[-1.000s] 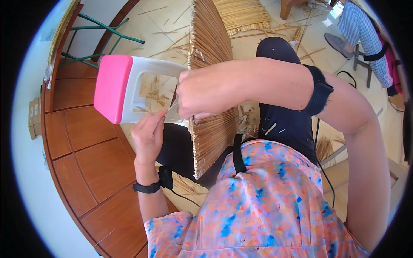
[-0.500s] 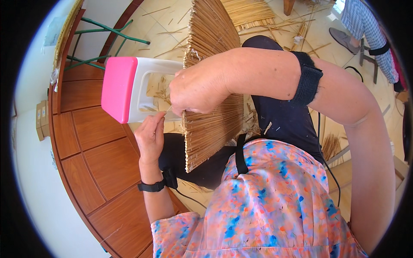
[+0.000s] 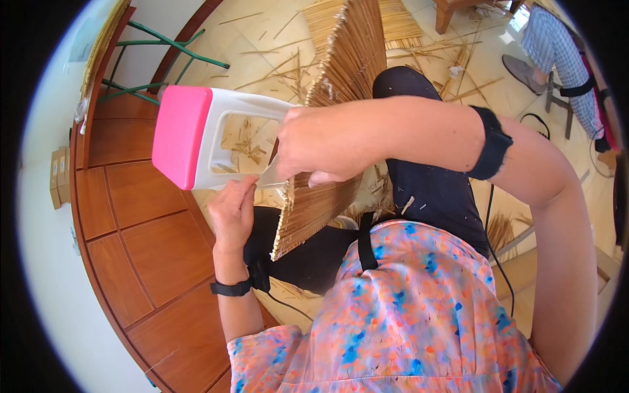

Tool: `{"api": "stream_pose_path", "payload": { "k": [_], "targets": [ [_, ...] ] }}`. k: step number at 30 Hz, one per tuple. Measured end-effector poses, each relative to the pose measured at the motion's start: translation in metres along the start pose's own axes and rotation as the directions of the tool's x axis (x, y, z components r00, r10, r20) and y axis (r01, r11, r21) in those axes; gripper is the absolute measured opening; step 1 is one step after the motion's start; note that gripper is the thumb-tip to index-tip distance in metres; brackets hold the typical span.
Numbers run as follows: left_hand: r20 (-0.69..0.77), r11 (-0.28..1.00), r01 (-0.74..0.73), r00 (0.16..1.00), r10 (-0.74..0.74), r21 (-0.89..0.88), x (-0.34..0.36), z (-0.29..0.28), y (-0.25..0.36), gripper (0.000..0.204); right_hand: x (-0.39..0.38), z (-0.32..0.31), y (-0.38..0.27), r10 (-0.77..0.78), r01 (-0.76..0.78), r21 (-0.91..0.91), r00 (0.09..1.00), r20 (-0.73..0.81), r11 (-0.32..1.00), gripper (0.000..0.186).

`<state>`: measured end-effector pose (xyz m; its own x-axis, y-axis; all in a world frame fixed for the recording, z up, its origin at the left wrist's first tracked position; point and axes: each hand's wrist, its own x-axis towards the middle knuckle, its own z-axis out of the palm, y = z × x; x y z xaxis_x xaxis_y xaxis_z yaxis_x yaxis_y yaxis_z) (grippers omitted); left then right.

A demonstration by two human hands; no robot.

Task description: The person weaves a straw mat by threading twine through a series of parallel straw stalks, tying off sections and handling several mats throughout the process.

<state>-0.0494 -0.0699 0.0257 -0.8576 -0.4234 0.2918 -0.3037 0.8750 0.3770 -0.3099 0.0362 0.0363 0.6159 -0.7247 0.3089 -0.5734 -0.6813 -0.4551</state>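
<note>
A mat of thin straw-coloured stalks [image 3: 314, 203] stands on edge across my lap, its stalk ends bound in a row facing left. My right arm reaches over it. The closed fingers of my right hand [image 3: 304, 144] are at the mat's left edge, partly hidden by the back of the hand. From them a pale grey, wedge-shaped thing [image 3: 269, 173] slants down toward my left hand; it is too blurred to name. My left hand [image 3: 234, 206] is closed in a pinch on a thin pale strand, just left of the mat's edge.
A white stool with a pink seat [image 3: 181, 137] lies on its side beyond my hands. A wooden panelled piece of furniture [image 3: 157, 252] runs along the left. Loose stalks [image 3: 288, 69] and another mat [image 3: 401, 25] lie on the floor. Another person's leg [image 3: 557, 49] is at far right.
The mat has tilted, its top moving right and its lower end slightly left. My right hand has shifted right, and the pale wedge now shows between my hands. My left hand has barely moved.
</note>
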Motion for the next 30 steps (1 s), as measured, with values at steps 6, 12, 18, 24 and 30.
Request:
{"api": "stream_pose_path", "payload": {
  "k": [6,12,18,24,30],
  "targets": [
    [0.010,0.999,0.012,1.000,-0.012,-0.032,-0.001,-0.001,0.000,0.020,0.000,0.011,-0.002,0.030,-0.028,0.019,0.990,-0.139,0.999,0.015],
    [-0.027,0.996,-0.004,1.000,0.001,-0.092,0.002,-0.012,0.005,0.021,-0.005,0.013,-0.010,0.070,-0.071,-0.001,0.986,-0.151,0.997,0.020],
    [0.050,0.923,-0.330,0.937,0.346,-0.196,0.011,-0.021,0.014,0.028,-0.021,0.013,-0.018,0.068,-0.060,0.057,0.986,-0.153,0.997,0.024],
    [0.017,0.879,-0.385,0.914,0.406,-0.281,0.023,-0.017,0.027,0.025,-0.036,0.003,-0.035,0.093,-0.096,-0.008,0.980,-0.178,0.995,0.014],
    [-0.055,0.838,-0.482,0.873,0.485,-0.257,0.028,-0.007,0.030,0.020,-0.043,-0.003,-0.044,0.139,-0.145,-0.046,0.983,-0.116,0.988,0.011]
  ]
}}
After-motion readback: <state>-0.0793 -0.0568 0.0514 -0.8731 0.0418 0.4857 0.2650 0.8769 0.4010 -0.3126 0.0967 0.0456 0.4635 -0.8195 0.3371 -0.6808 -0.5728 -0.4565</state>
